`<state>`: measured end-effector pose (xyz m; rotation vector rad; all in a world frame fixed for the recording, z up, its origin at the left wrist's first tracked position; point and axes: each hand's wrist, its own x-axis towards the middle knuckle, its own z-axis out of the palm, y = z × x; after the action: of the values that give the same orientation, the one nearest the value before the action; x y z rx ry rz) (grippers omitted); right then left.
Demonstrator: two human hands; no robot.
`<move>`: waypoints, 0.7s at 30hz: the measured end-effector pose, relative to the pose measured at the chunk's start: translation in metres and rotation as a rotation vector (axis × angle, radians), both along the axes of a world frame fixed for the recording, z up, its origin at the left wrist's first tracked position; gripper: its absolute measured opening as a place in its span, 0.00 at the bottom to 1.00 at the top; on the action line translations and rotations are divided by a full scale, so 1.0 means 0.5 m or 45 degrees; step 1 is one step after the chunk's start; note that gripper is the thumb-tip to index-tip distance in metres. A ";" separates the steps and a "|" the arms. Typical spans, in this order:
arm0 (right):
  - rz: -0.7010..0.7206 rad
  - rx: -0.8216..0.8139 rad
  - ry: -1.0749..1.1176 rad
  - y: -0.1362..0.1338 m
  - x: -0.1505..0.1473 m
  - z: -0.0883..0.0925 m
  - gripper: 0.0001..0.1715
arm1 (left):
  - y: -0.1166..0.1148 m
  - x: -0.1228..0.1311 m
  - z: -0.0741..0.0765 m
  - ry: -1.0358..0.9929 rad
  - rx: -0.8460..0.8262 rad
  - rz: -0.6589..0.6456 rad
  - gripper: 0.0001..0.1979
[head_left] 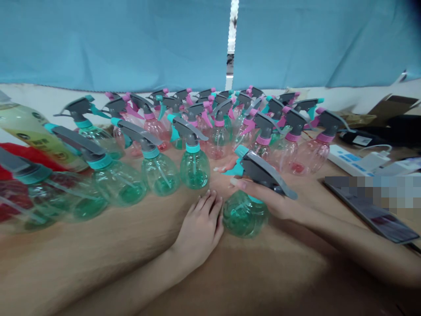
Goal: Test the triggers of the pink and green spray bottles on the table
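My right hand (259, 191) is wrapped round the neck of a green spray bottle (245, 219) with a grey head and a turquoise trigger. That bottle stands slightly tilted at the table's middle, and its nozzle faces left and away from me. My left hand (204, 221) lies flat on the wooden table with its fingers stretched out, just left of the held bottle, holding nothing. Beyond its fingertips stands another green spray bottle (194, 169). A row of similar bottles, among them one green spray bottle (160, 175), runs off to the left.
Several pink spray bottles (311, 153) crowd the back with green ones. A phone (371, 210) and a white power strip (350, 162) lie at the right. A large bottle with a yellow label (36, 131) leans at the left. A blue curtain (131, 44) hangs behind.
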<state>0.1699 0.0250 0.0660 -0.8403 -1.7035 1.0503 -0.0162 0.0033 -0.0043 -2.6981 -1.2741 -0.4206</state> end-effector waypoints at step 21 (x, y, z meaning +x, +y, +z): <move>0.030 0.005 0.018 -0.003 -0.005 0.010 0.10 | -0.001 0.001 0.004 -0.006 0.007 0.001 0.19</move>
<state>0.1673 0.0236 0.0711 -0.8103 -1.7073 1.0657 -0.0158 0.0028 -0.0022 -2.6938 -1.2736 -0.4295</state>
